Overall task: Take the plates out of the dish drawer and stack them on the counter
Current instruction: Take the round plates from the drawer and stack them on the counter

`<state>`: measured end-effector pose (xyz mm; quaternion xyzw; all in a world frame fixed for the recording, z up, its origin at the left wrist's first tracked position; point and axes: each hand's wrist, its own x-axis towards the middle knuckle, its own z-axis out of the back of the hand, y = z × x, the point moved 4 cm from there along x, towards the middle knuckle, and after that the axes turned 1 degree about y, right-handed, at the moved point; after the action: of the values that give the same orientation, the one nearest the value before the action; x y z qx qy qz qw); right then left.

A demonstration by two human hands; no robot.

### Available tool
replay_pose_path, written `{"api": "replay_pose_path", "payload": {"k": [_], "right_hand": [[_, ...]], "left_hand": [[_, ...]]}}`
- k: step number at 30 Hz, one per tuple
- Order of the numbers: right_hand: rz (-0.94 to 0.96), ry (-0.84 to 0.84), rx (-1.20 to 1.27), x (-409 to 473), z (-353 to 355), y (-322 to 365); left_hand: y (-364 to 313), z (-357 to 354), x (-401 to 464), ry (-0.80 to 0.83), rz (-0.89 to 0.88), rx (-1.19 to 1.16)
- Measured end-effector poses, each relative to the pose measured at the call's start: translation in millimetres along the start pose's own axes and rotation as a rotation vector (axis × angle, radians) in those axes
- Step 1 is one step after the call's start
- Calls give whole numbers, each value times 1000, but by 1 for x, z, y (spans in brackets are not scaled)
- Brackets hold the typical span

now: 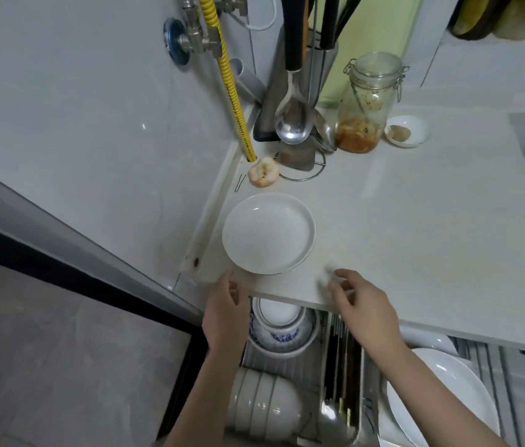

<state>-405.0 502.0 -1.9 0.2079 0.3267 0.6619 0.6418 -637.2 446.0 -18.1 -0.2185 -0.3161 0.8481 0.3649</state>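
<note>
One white plate (268, 233) is set on the counter (416, 221) near its front edge. Left hand (224, 312) and right hand (363, 303) are held just beside it, fingers loosely curled, nothing gripped. More plates (442, 391) are seen in the open dish drawer (367, 411) below.

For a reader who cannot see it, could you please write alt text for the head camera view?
A white plate sits on the counter near its front edge, with both empty hands, left hand and right hand, just below it. Beneath them, the open dish drawer holds bowls and more plates.
</note>
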Motion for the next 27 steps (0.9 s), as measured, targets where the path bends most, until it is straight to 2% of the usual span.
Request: {"api": "replay_pose_path", "payload": {"k": [5, 9, 13, 27], "right_hand": [[-17, 36, -87, -45, 8, -41], [-153, 74, -146, -75, 14, -93], [-275, 111, -184, -102, 21, -145], [-616, 175, -244, -143, 59, -277]], "left_hand": [[8, -32, -61, 182, -129, 149], [4, -76, -102, 392, -176, 217], [-4, -118, -138, 530, -246, 258], [-4, -233, -201, 799, -166, 438]]}}
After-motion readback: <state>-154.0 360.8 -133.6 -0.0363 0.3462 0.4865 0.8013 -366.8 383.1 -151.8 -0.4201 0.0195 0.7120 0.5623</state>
